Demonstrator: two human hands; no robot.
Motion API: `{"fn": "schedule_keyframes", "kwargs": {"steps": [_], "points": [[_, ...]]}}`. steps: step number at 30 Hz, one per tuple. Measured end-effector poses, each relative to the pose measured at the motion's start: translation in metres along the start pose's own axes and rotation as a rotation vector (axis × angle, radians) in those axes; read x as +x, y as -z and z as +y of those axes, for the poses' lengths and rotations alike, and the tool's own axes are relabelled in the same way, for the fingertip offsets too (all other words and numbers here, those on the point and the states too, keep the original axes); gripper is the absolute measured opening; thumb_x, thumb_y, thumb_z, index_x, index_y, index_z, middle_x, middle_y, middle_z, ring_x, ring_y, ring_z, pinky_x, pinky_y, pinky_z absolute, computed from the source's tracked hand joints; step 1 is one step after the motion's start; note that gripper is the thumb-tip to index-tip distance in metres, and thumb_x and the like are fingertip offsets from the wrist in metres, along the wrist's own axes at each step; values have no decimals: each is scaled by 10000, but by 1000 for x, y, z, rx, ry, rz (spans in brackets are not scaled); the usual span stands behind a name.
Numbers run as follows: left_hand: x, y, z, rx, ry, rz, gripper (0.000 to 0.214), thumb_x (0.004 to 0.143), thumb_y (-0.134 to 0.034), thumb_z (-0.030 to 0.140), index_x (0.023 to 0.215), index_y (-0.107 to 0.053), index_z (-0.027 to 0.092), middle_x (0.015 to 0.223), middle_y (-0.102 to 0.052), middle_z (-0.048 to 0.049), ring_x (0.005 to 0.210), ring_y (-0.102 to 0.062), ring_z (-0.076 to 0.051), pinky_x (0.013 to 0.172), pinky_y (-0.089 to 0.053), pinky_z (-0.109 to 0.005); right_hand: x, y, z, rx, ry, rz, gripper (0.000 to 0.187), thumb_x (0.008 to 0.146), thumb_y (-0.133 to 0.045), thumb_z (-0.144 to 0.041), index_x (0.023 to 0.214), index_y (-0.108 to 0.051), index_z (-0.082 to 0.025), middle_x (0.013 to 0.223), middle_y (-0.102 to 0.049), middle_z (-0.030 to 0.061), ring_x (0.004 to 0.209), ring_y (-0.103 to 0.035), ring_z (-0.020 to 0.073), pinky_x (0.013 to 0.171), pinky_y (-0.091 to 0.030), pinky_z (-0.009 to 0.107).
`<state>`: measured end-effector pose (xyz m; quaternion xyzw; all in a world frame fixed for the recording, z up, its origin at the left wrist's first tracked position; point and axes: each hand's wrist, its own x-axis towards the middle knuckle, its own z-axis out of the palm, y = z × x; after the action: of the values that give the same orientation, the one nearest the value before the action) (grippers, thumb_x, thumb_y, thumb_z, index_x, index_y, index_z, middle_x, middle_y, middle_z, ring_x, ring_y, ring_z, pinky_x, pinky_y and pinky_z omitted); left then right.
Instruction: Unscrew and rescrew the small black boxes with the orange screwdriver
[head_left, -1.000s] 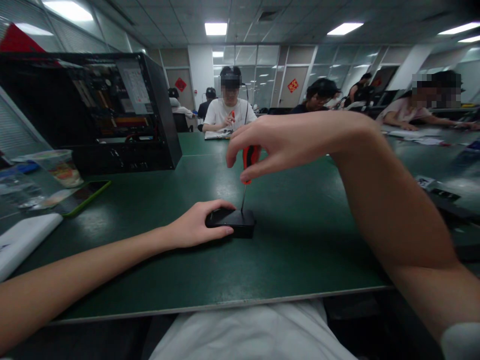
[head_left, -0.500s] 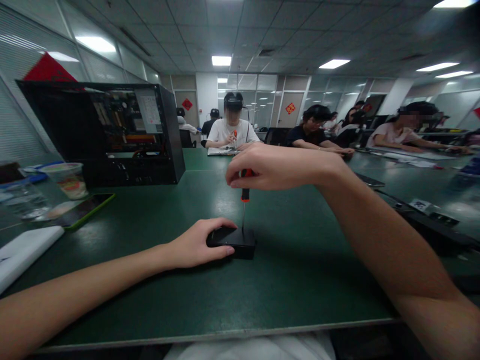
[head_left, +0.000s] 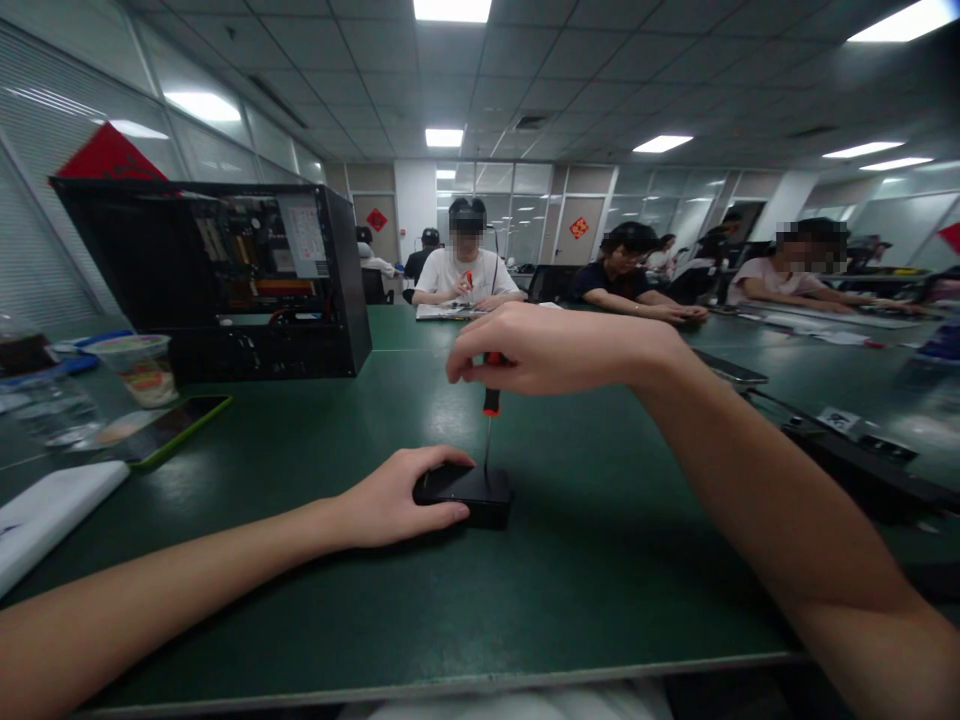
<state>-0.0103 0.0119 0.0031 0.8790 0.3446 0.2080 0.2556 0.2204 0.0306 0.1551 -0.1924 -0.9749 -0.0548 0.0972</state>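
Note:
My left hand (head_left: 409,497) grips the left end of a small black box (head_left: 487,508) lying flat on the green table, thumb along the near side and fingers round the far side. Above it, my right hand (head_left: 517,350) is closed round the handle of a screwdriver (head_left: 491,402), black with red-orange trim. The screwdriver stands nearly upright, and its thin shaft meets the box's top near the right end. Whether a screw sits under the tip is too small to tell.
An open black computer case (head_left: 247,285) stands at the back left. Left of me are a plastic cup (head_left: 142,368), a phone with a green edge (head_left: 180,430) and a white box (head_left: 56,515). Black parts (head_left: 862,460) lie at right. Across the table, a person (head_left: 466,265) works.
The view has tilted up slightly, so the scene sits a little lower. Both hands keep their holds on the box and screwdriver; the right fingers have shifted slightly round the handle.

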Motion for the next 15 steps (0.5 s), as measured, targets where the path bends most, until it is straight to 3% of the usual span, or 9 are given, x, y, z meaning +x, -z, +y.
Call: {"fn": "schedule_keyframes", "kwargs": {"steps": [4,9,12,15], "points": [[0,0,0,-3,-5,-3,484,882,-701,458,1272,-624,182,1207,-704,-77,1064,-669,-252,917,-504,-337,-3,6,-5,91,87,-60,284,856,-591,-110,1102,-716,-178,1142,-705,63,1009,-625,160,835,-459,266],[1,1,1,-5,-12,-1,477,880,-704,451,1265,-628,181,1190,-709,-74,1046,-670,-244,906,-504,-329,-1,2,-3,-1,5,-12,225,968,-550,-291,1039,-732,-181,961,-732,53,842,-629,156,783,-435,298],[1,1,0,2,-12,-7,477,882,-700,447,1271,-627,180,1203,-708,-79,1052,-670,-249,907,-503,-333,-1,-2,1,-59,-30,3,222,964,-528,-242,1017,-735,-181,923,-735,44,811,-628,149,771,-424,296],[1,0,-1,5,-11,-10,480,881,-703,438,1278,-622,180,1208,-706,-75,1061,-669,-249,907,-501,-332,-2,0,2,12,-1,-20,224,912,-583,-194,1084,-725,-176,1034,-733,52,918,-642,152,795,-443,273]]}}
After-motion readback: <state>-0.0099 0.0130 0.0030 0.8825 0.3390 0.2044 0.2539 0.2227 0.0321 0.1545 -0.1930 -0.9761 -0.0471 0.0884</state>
